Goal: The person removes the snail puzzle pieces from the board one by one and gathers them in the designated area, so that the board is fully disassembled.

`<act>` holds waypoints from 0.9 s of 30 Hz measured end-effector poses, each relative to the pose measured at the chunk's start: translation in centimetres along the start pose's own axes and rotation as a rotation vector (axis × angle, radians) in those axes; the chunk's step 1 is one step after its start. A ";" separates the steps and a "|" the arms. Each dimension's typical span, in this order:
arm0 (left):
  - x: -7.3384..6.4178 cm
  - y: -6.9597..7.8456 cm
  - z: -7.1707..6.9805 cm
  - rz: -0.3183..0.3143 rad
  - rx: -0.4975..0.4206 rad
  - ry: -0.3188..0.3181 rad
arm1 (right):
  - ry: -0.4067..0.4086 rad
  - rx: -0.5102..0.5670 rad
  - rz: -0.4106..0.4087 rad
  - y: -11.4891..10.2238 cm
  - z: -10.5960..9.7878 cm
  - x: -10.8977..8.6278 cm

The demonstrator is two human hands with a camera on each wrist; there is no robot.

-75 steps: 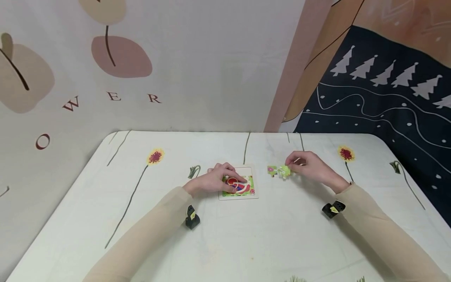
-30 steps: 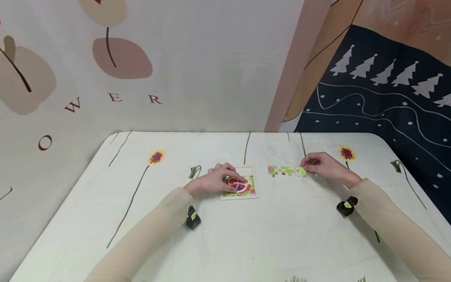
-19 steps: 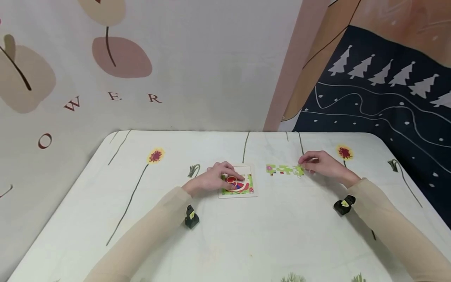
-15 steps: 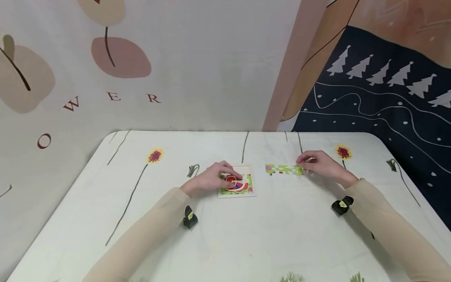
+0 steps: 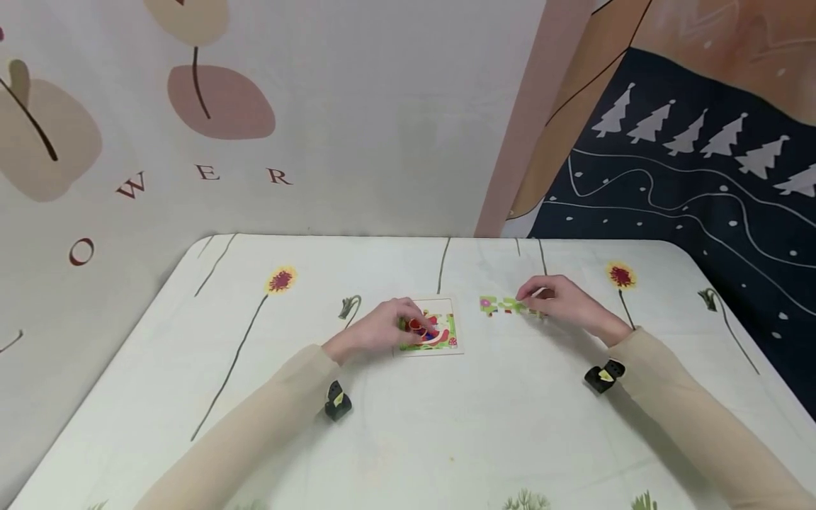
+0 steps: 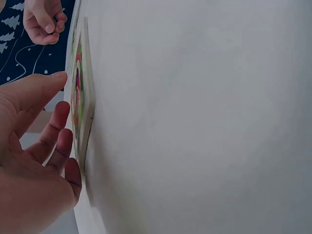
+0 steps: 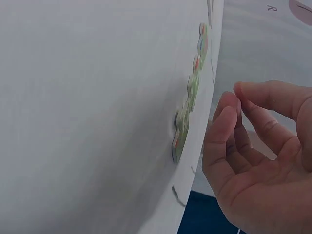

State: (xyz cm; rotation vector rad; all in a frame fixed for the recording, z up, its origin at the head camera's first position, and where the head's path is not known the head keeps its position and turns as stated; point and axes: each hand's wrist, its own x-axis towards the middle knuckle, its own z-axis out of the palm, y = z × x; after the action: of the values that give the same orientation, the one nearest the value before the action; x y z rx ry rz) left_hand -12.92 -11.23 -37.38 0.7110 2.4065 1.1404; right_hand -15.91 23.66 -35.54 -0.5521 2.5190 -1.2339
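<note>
A small jigsaw board (image 5: 458, 347) with a pale frame and a red, blue and green picture lies mid-table. My left hand (image 5: 376, 329) hovers over its left side with bent, parted fingers. In the left wrist view, these fingers are just off the board (image 6: 89, 109). Green puzzle pieces (image 5: 488, 305) lie in a row right of the board. Above their right end is my right hand (image 5: 559, 303), partly hiding them. The right wrist view shows thumb and fingertips close together, nothing visible between them, apart from the pieces (image 7: 193, 90).
A white tablecloth (image 5: 408, 432) printed with flowers and stems covers the table. Behind it hangs a pale printed curtain (image 5: 382, 142), with a dark tree-patterned cloth (image 5: 669, 184) at right. Each wrist wears a black camera (image 5: 338, 401).
My left hand has lifted off the board and moved slightly left. My right hand let go of a green piece at the row's right end, then shifted left over the row.
</note>
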 end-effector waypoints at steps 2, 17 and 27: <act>0.0 -0.1 0.1 0.009 0.003 -0.007 | -0.006 0.008 -0.017 -0.2 0.3 0.1; 0.1 -0.8 0.0 0.051 0.081 -0.124 | -0.068 0.037 -0.070 -1.2 2.9 1.5; 0.3 -0.9 -0.2 0.038 0.046 -0.159 | -0.103 0.059 -0.128 -2.4 5.1 3.0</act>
State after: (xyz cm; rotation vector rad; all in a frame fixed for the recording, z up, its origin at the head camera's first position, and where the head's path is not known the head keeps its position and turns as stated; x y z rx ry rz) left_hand -13.52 -11.68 -38.00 0.8333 2.3019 1.0056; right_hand -15.92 17.42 -36.91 -0.7533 2.3862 -1.2843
